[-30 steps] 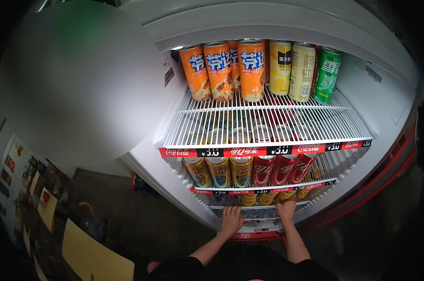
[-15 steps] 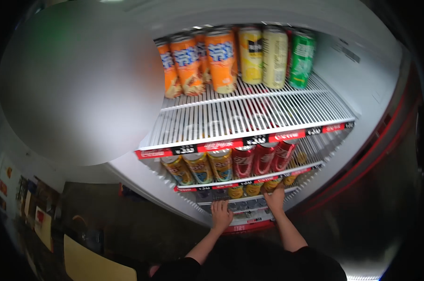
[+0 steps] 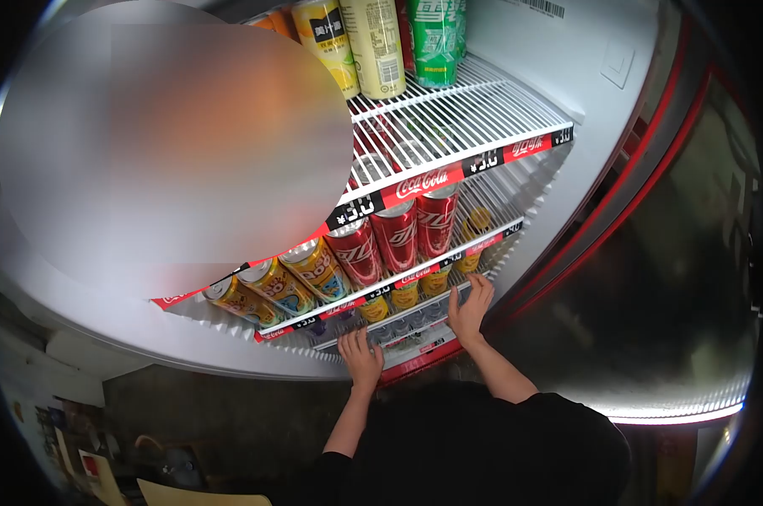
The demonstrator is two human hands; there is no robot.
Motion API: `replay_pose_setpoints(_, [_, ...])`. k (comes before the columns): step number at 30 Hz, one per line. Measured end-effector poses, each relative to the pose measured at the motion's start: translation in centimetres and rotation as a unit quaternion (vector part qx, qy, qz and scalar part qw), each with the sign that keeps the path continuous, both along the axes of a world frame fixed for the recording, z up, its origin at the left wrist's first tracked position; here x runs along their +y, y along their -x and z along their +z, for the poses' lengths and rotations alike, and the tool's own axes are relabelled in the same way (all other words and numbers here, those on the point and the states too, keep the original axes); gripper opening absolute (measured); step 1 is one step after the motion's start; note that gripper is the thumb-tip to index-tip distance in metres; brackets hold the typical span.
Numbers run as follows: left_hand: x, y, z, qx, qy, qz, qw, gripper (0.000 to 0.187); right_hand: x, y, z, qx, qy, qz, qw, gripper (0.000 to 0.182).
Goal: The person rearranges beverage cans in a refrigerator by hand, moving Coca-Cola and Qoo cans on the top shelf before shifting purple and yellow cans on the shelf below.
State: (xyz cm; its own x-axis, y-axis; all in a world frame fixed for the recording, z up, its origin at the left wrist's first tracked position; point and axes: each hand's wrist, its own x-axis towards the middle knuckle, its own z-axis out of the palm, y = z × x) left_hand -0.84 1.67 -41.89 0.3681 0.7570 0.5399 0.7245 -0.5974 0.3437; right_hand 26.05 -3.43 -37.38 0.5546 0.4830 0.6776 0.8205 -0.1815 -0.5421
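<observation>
My left hand [image 3: 361, 361] has its fingers spread at the front edge of a low shelf [image 3: 321, 344] in the drinks fridge, holding nothing. A little to its right and higher up, my right hand [image 3: 470, 312] is open, fingers apart. Its fingertips are just below a yellow can [image 3: 471, 262], the rightmost of a row. Between the hands stand more yellow cans, one of them [image 3: 404, 295] under the shelf strip, and clear bottles [image 3: 413, 320] below. Red Coca-Cola cans [image 3: 396, 236] and orange-yellow Qoo cans [image 3: 314, 270] fill the shelf above.
Across the top, a wire shelf [image 3: 474, 105] carries a green can [image 3: 435, 42] and pale yellow cans [image 3: 375, 46], with a price strip [image 3: 424, 183] along its front. The fridge's side wall [image 3: 533, 51] is at the right. A pale chair [image 3: 196, 493] stands lower left. A blurred patch hides the upper left.
The view has tilted and shifted toward the fridge's right side. My right hand has drawn down from the yellow can it overlapped; my left hand stays by the low shelf edge.
</observation>
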Motion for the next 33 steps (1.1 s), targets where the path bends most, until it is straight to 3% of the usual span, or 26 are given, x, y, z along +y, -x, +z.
replay_pose_setpoints(1, [0.1,0.0,0.1,-0.003,0.001,-0.003,1.000,0.054,0.0,-0.2,0.3,-0.009,-0.004,-0.010,1.000,0.049])
replay_pose_setpoints(2, [0.1,0.0,0.1,-0.007,0.002,-0.004,1.000,0.055,0.0,-0.4,0.2,-0.003,0.008,-0.021,1.000,0.062])
replay_pose_setpoints(6, [0.0,0.1,0.0,-0.012,0.005,-0.003,1.000,0.055,1.1,-2.2,1.2,0.087,-0.013,-0.010,0.996,0.087])
replay_pose_setpoints(10, [0.1,0.2,0.3,-0.015,0.011,-0.006,1.000,0.055,2.7,-4.0,0.8,0.179,0.021,0.027,0.983,0.090])
replay_pose_setpoints(13, [0.2,0.1,0.3,-0.019,0.010,-0.009,1.000,0.055,4.0,-5.0,-0.3,0.196,-0.015,0.041,0.980,0.088])
replay_pose_setpoints(16, [0.1,0.2,0.1,-0.019,0.011,-0.010,1.000,0.055,4.6,-4.9,2.1,0.169,-0.006,0.032,0.985,0.076])
replay_pose_setpoints(20, [0.3,0.2,0.0,-0.017,0.016,-0.006,1.000,0.055,6.2,-6.7,-0.7,0.142,-0.045,0.019,0.989,0.053])
replay_pose_setpoints(33, [0.3,0.1,0.4,-0.019,0.012,-0.017,1.000,0.056,3.7,-7.2,0.5,0.212,0.051,0.032,0.975,0.055])
